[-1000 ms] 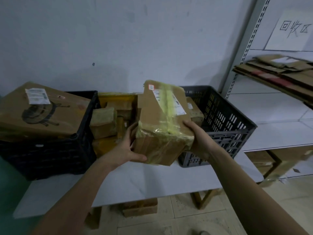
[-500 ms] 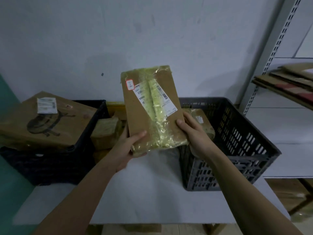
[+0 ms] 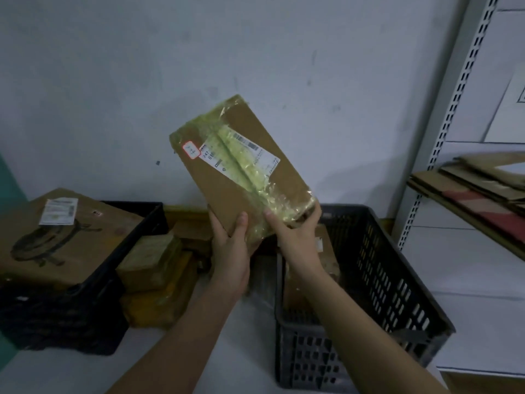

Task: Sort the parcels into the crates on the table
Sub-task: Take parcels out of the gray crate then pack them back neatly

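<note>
parcel (image 3: pixel 241 177) raised, tilted, lower end between both hands' fingers (image 3: pixel 240 223)

Two bare forearms entered the view from about 6 o'clock, with no sleeve, glove, watch or band showing on either. The left hand (image 3: pixel 231 257) and the right hand (image 3: pixel 298 240) were bare too. The fingers (image 3: pixel 241 223) carried no rings, and the thumbnails looked short and plain.

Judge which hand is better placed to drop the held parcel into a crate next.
Probably the right hand: it grips the parcel at its lower corner directly above the grey crate. The left hand is over the table gap.
</note>
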Available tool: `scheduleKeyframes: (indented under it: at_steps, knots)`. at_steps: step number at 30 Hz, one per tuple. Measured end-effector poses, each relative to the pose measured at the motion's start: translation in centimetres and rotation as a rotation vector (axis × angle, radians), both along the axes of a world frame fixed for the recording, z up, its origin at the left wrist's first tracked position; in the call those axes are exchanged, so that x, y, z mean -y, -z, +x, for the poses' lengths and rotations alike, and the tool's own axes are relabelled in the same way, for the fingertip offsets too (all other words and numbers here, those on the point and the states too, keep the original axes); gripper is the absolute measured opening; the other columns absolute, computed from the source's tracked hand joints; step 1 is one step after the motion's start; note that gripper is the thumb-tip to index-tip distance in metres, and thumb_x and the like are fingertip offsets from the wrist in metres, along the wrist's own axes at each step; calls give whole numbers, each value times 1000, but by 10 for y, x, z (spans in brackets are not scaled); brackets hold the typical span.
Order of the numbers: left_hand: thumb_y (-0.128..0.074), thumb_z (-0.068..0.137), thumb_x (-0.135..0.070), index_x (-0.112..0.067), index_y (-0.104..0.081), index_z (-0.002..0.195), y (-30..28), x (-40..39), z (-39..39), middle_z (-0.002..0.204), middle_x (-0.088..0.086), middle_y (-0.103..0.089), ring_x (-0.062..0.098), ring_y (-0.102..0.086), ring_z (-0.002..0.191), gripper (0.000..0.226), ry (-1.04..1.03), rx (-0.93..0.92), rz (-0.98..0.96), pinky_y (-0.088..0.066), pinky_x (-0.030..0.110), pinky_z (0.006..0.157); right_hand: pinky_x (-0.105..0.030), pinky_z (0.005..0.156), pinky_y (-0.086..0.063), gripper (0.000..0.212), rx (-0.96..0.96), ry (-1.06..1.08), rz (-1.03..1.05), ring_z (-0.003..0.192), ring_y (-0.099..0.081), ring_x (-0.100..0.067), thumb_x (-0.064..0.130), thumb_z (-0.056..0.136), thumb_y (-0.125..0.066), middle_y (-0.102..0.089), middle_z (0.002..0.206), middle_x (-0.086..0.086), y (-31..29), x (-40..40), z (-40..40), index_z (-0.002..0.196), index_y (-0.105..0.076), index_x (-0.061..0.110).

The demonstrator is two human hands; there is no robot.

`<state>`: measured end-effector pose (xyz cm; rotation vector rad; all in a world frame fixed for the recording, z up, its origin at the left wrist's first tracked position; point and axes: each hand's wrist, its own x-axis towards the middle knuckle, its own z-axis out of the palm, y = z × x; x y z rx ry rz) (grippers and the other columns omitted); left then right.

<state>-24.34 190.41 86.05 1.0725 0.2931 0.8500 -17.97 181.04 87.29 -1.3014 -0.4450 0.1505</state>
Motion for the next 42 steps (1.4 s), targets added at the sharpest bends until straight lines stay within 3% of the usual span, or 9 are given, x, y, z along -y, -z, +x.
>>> scheduleKeyframes:
  at_steps: [6,12,16,20,22,31,35,39,42]
  knots:
    - [-74,83,-45,-60,-16,145,-18,7,16,149,-15,-44,4,-50,127,85,59,-187,344,-45,44,106,-55,90,-56,88,-129,-41,210,112,-66,-25,28,77,-84,-56,134,1,-9,29,41,139,-24,46]
    - [-72,83,-49,-42,-15,152,-107,-37,15,161,-6,-21,18,-30,143,90,-255,-159,638,-36,39,103,-64,75,-57,77,-154,-54,219,98,-72,-28,11,74,-80,-64,125,-7,-28,85,94,131,-35,34]
    - [-69,81,-52,-35,-27,153,-146,-41,31,155,-4,-36,13,-37,138,86,-146,-237,836,-39,35,106,-53,71,-60,79,-107,-41,106,96,-73,-25,12,76,-79,-65,125,-2,-39,124,122,138,-36,38]
    - [-75,82,-40,-36,-45,143,-144,-18,48,125,-18,-62,-4,-65,101,68,50,-270,894,-54,15,76,-30,56,-57,60,-28,21,-9,81,-75,-13,16,91,-68,-71,114,0,-50,150,132,141,-41,33]
    - [-76,86,-31,-41,-49,135,-131,-7,56,117,-21,-66,1,-68,101,57,64,-261,892,-57,21,81,-22,51,-54,50,19,100,-57,71,-73,-6,22,97,-61,-73,100,6,-53,162,130,142,-42,28]
    - [-69,80,-61,-40,-7,156,-100,33,83,156,-7,-36,15,-50,130,100,271,-660,978,-43,41,107,-48,109,-37,43,240,326,-651,133,-43,-28,31,104,-39,-42,150,-5,-61,214,141,147,-39,34]
    - [-58,89,-62,-34,-9,157,-73,36,92,162,-4,-26,19,-39,138,89,347,-843,1044,-36,31,101,-43,107,-35,44,209,239,-815,134,-42,-30,30,105,-40,-43,151,-9,-38,218,148,148,-41,25]
    - [-53,92,-60,-36,-7,157,-29,38,91,144,-2,-49,4,-58,89,83,359,-951,1072,-48,20,64,-42,96,-40,42,205,199,-920,127,-50,-32,35,105,-38,-51,143,-11,-2,210,152,145,-42,26]
    - [-48,97,-54,-36,-7,156,12,40,84,115,-4,-62,12,-66,85,74,375,-1006,1018,-58,32,69,-42,95,-41,43,176,161,-989,124,-53,-33,38,105,-34,-54,141,-12,36,200,152,146,-38,28]
